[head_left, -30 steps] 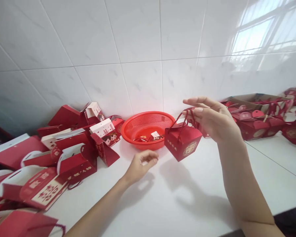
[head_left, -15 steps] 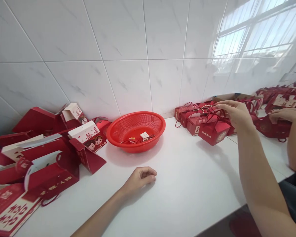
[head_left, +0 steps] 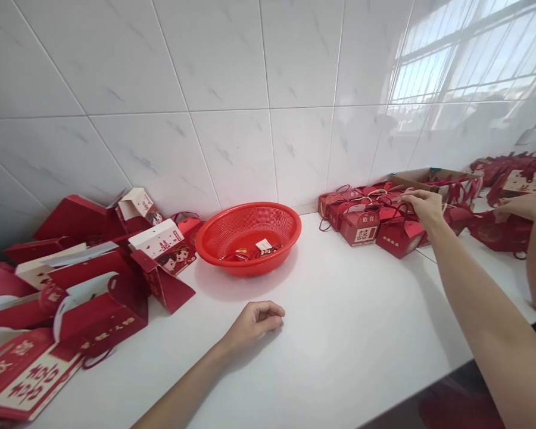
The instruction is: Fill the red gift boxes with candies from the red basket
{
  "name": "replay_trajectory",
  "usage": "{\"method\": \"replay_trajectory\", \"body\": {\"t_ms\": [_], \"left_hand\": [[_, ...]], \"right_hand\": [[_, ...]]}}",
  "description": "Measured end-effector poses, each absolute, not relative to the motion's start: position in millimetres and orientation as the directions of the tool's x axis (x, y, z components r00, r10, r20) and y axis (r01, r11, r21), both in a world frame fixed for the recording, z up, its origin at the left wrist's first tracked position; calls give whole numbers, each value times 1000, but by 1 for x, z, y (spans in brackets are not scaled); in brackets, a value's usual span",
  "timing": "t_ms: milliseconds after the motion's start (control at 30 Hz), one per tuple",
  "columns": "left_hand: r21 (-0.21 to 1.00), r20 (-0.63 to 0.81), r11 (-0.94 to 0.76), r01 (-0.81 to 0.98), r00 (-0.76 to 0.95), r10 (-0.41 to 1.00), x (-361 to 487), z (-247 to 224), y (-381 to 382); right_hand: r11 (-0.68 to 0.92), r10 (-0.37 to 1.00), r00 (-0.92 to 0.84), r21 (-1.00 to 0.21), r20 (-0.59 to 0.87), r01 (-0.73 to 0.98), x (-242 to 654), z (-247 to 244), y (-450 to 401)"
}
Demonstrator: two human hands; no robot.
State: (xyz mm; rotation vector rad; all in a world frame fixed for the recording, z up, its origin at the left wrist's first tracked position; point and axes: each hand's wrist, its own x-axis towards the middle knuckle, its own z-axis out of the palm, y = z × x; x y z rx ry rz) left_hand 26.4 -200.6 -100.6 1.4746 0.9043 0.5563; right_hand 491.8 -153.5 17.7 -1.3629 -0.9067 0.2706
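My left hand (head_left: pixel 256 325) rests on the white table (head_left: pixel 321 357) in front of the red plastic basket (head_left: pixel 248 271). Its fingers are loosely curled, with a gap between thumb and index finger and nothing in them. Over on the right, my right hand (head_left: pixel 424 207) pinches the cord handle of a small red gift box (head_left: pixel 397 241). That box stands upright at the front of a cluster of similar boxes, beside a box with a cream label panel (head_left: pixel 360 229). A few small wrapped packets (head_left: pixel 268 247) lie in the basket.
Several red and cream gift boxes (head_left: pixel 102 322), some with raised open flaps, crowd the left side. At far right another person's hand (head_left: pixel 524 207) is at a red box (head_left: pixel 502 232). A cardboard carton (head_left: pixel 429 177) stands behind, against the tiled wall (head_left: pixel 227 71).
My right hand has moved slightly right and down, bringing the gift box from above the table to rest against the cluster. My left hand has stayed in place.
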Motion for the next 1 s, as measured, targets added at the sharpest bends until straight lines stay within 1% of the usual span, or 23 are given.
{"method": "replay_trajectory", "body": {"t_ms": [100, 200, 300, 400, 467, 533, 567, 600, 633, 667, 733, 767, 800, 833, 867, 900, 967, 1000], "left_hand": [[976, -177, 67, 207, 575, 799, 26, -100, -201], [976, -178, 70, 206, 574, 799, 27, -100, -201], [977, -182, 82, 197, 573, 799, 28, -99, -202], [979, -185, 99, 180, 567, 803, 29, -99, -204], [980, -184, 105, 171, 562, 806, 29, -100, -205], [980, -187, 112, 166, 560, 807, 30, -100, -206], [980, -189, 119, 160, 559, 807, 30, -99, -207], [980, -191, 126, 154, 560, 806, 30, -99, -207], [980, -193, 133, 147, 560, 805, 31, -99, -207], [980, -196, 142, 139, 560, 805, 31, -99, -207], [979, -204, 159, 129, 559, 804, 31, -100, -207], [978, -208, 167, 125, 560, 802, 31, -101, -207], [978, -210, 173, 119, 560, 801, 30, -101, -206], [978, -209, 176, 114, 560, 801, 29, -101, -206], [979, -202, 171, 107, 559, 804, 27, -101, -207], [982, -190, 158, 105, 556, 809, 24, -99, -208], [985, -161, 99, 143, 536, 828, 16, -91, -212], [981, -140, 48, 187, 523, 841, 10, -85, -215]], "right_hand": [[164, 596, 730, -940, 335, 298, 490, 22, -152], [90, 588, 752, -948, 298, 305, 486, 25, -153], [-9, 600, 748, -932, 285, 362, 482, 28, -155], [-135, 605, 747, -888, 277, 439, 475, 34, -159], [-259, 597, 760, -835, 257, 486, 466, 41, -160], [-405, 601, 758, -721, 254, 562, 452, 49, -159], [-441, 628, 728, -646, 273, 623, 443, 51, -158], [-427, 678, 670, -580, 302, 693, 433, 53, -156], [-360, 740, 583, -535, 334, 764, 421, 53, -155], [-249, 796, 476, -515, 373, 820, 407, 51, -154], [-53, 867, 294, -512, 402, 857, 372, 41, -156], [67, 900, 171, -515, 401, 855, 351, 33, -161], [247, 916, -17, -529, 400, 812, 329, 23, -168], [412, 897, -235, -520, 373, 748, 306, 11, -178], [555, 832, -431, -490, 351, 672, 283, -3, -190], [681, 729, -592, -454, 344, 575, 261, -18, -204], [857, 487, -798, -374, 356, 356, 220, -50, -235], [919, 363, -861, -291, 356, 266, 203, -67, -249]]}}
